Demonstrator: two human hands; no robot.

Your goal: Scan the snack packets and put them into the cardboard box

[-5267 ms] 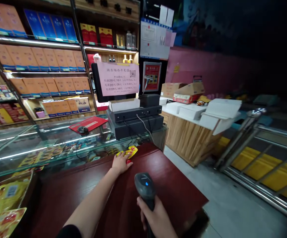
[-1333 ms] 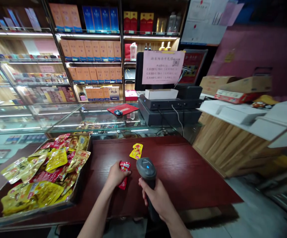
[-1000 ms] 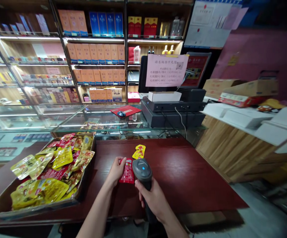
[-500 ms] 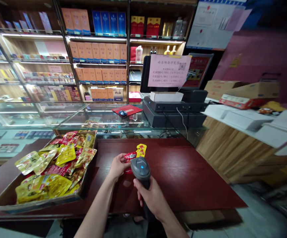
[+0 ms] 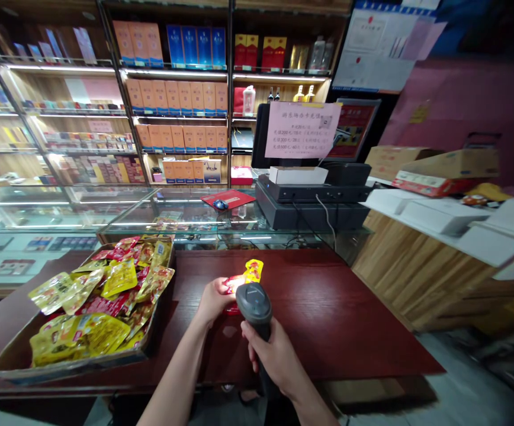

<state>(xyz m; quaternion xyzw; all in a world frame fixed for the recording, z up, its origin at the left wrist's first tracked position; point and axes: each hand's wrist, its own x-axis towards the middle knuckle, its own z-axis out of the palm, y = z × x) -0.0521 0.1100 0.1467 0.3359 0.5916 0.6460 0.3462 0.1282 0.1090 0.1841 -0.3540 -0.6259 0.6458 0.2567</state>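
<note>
My right hand [image 5: 271, 350] is wrapped round the handle of a dark grey barcode scanner [image 5: 254, 303], whose head points away from me at a red snack packet [image 5: 232, 285]. Bright white light falls on that packet. My left hand [image 5: 212, 303] pinches the packet by its left side, just above the table. A yellow snack packet [image 5: 253, 270] lies right beyond the scanner. Some more red shows under my left hand, partly hidden by the scanner. To the left, a shallow cardboard box [image 5: 73, 370] holds several yellow and red snack packets [image 5: 119, 277].
The dark red wooden table [image 5: 337, 319] carries all this. Behind it stands a glass display counter [image 5: 181, 222] with a red mat [image 5: 239, 198], a mouse [image 5: 220, 205] and a cash register [image 5: 312, 198] with cables. White boxes [image 5: 439, 216] sit on a wooden cabinet at the right.
The scanner's light has come on over the red packet, and the blue light on its top has gone out. Both hands keep nearly the same place.
</note>
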